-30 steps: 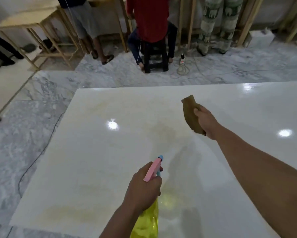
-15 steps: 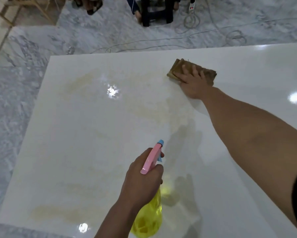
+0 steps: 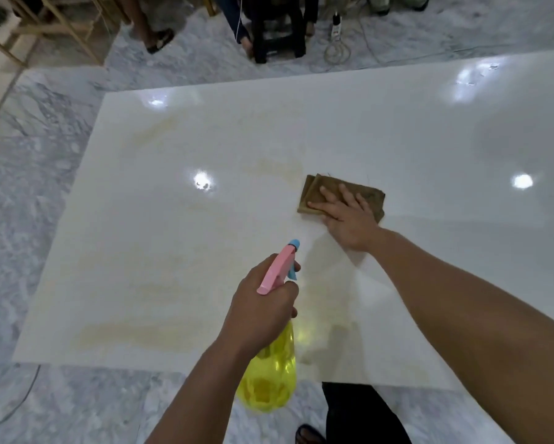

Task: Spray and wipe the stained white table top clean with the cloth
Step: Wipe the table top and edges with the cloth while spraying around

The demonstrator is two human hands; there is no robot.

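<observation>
Table top (image 3: 413, 129), white and glossy, fills the middle of the view, with yellowish stains (image 3: 135, 334) at 8 o'clock. Nearest, at 6 o'clock, the left hand (image 3: 263, 309) is wrapped around a yellow spray bottle (image 3: 269, 379) with a pink head. Farther, around 1 o'clock, the right hand (image 3: 349, 219) lies flat, fingers spread, pressing the folded brown cloth (image 3: 314, 193) onto the surface.

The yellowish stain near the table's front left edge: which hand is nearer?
Left. The left hand holds the spray bottle beside that stain; the right hand presses the cloth farther back.
</observation>
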